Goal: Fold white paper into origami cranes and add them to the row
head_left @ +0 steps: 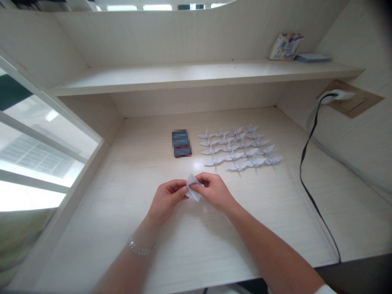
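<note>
Between both hands, above the desk, is a small folded piece of white paper [192, 194]. My left hand [168, 199] pinches its left side between thumb and fingers. On the right side, my right hand [212, 188] grips it, the thumb lying across the near face. My fingers cover part of the folds. Beyond my right hand, several white paper cranes [241, 155] stand in rows on the desk. A dark blurred rectangular object [181, 143] lies to the left of them.
A black cord [303, 163] runs from a wall socket [352, 98] down the desk's right side to its front edge. Overhead, a shelf [190, 75] holds a patterned box [286, 47] and a flat blue item [312, 58]. A barred window side [45, 139] borders the left.
</note>
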A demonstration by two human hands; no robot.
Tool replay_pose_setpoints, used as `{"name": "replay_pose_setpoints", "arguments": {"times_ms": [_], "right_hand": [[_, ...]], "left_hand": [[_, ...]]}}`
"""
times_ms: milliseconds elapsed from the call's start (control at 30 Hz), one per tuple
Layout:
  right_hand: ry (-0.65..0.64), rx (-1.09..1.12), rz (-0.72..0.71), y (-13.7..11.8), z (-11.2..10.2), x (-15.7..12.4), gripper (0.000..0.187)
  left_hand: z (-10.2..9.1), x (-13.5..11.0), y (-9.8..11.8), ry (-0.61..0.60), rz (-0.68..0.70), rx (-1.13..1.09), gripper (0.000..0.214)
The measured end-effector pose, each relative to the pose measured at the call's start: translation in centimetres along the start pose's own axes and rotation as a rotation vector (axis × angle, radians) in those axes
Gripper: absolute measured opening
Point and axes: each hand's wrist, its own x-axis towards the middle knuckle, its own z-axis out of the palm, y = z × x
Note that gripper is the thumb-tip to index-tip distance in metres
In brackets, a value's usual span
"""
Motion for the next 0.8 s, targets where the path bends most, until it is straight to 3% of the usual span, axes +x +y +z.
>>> {"name": "replay_pose_setpoints", "arguments": {"times_ms": [233,800], "right_hand": [[-0.074,0.144,0.037,0.26,-0.25,0.28,0.017],[-0.097,0.19,0.095,0.51,0.1,0.16,0.025]], "left_hand": [[0.14,-0.02,-0.09,0.036,-0.003,0.009,0.021],[0.14,0.15,-0.26,0.159,-0.004,0.119,0.02]]}}
